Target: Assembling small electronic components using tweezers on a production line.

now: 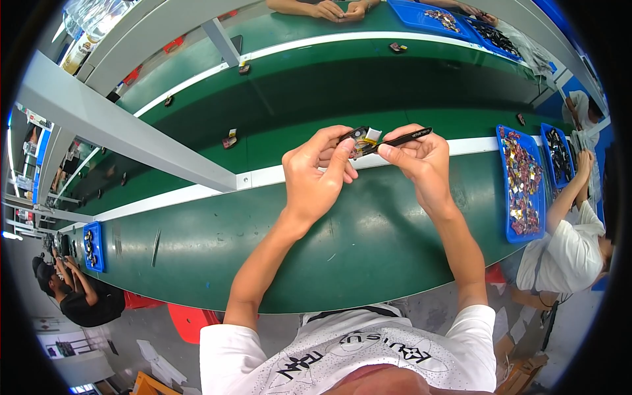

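Over the far edge of the near green bench, my left hand [315, 172] is closed on a small black electronic device [359, 136]. A white and yellow piece [373, 134] shows at its open side, with thin parts inside too small to make out. My right hand [424, 166] pinches black tweezers [409, 136] between thumb and fingers. The tweezers slant down to the left, with their tips at the device; whether they grip anything there I cannot tell.
To the right stand blue trays of small colourful parts [505, 197] and black parts [545, 151], near a co-worker [566, 253]. Another blue tray [85, 247] and loose tweezers [156, 247] lie left. A grey post [151, 138] rises front left. Several small devices dot the green conveyor belt [329, 89].
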The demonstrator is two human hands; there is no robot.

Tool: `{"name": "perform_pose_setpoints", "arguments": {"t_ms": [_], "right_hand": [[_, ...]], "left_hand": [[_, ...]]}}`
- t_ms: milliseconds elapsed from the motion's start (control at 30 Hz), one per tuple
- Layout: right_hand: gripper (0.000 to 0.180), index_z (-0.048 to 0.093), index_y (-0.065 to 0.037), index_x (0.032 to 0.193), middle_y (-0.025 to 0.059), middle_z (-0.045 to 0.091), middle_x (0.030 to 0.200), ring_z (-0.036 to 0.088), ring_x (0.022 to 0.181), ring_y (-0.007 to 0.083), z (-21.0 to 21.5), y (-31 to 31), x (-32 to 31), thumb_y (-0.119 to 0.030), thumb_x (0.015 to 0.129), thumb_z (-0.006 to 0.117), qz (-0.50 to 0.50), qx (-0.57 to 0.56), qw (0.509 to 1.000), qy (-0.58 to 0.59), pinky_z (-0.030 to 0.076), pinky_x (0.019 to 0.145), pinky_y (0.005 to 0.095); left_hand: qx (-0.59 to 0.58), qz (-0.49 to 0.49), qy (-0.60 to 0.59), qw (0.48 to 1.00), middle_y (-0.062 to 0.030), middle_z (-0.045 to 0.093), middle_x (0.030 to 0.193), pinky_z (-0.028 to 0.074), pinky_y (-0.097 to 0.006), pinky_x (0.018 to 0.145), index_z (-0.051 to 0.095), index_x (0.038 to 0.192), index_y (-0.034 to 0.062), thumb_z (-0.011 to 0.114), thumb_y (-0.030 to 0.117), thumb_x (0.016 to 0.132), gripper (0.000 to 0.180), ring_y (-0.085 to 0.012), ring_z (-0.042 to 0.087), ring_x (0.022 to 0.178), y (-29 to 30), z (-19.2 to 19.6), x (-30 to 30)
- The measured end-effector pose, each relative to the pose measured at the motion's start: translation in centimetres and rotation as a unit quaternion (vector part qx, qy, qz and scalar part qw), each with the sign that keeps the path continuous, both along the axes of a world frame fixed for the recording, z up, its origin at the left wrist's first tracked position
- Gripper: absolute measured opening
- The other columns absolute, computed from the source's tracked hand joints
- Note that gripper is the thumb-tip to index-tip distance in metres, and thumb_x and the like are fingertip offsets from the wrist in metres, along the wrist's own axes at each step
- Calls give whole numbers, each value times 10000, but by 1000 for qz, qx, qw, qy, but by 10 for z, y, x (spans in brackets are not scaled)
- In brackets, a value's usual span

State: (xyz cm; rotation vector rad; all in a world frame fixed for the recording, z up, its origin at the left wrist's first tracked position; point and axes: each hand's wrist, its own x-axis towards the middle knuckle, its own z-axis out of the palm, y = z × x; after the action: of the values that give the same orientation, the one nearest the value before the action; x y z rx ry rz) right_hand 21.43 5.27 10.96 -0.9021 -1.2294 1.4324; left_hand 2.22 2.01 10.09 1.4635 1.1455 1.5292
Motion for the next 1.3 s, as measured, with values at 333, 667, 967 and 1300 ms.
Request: {"name": "perform_pose_setpoints", "arguments": {"t_ms": [333, 667, 967, 1300], "right_hand": [[155, 693, 46, 965, 93, 724, 873, 638, 730, 64, -6, 1, -1, 56, 834, 775, -4, 43, 999, 10, 495, 638, 201], [135, 696, 39, 943, 50, 697, 811, 536, 646, 11, -9, 1, -4, 68, 832, 769, -8, 63, 998, 1, 399, 566, 184], [152, 674, 35, 963, 101, 723, 873, 687, 771, 104, -12, 5, 5, 83, 840, 749, 26, 54, 997, -44, 537, 700, 213], [130, 716, 34, 900, 29, 694, 759, 400, 531, -11, -17, 0, 0, 57, 805, 802, -23, 158, 987, -29, 289, 491, 184]], "left_hand": [[4, 19, 24, 1000, -155, 724, 857, 550, -263, 489, 662, 1120, -127, 636, 19, 982, 203, -171, 690, 590, -2, 3, 5], [-88, -44, -24, 995, -152, 701, 810, 534, -262, 474, 670, 1108, -131, 626, 32, 983, 211, -173, 673, 557, 2, 8, -7], [-129, -61, 3, 990, -148, 701, 797, 533, -260, 474, 678, 1098, -125, 634, 56, 984, 218, -172, 682, 564, 2, 12, -11], [-182, -143, -55, 971, -153, 717, 835, 556, -271, 472, 665, 1124, -131, 641, 121, 1004, 280, -197, 700, 561, 7, 17, -21]]}}
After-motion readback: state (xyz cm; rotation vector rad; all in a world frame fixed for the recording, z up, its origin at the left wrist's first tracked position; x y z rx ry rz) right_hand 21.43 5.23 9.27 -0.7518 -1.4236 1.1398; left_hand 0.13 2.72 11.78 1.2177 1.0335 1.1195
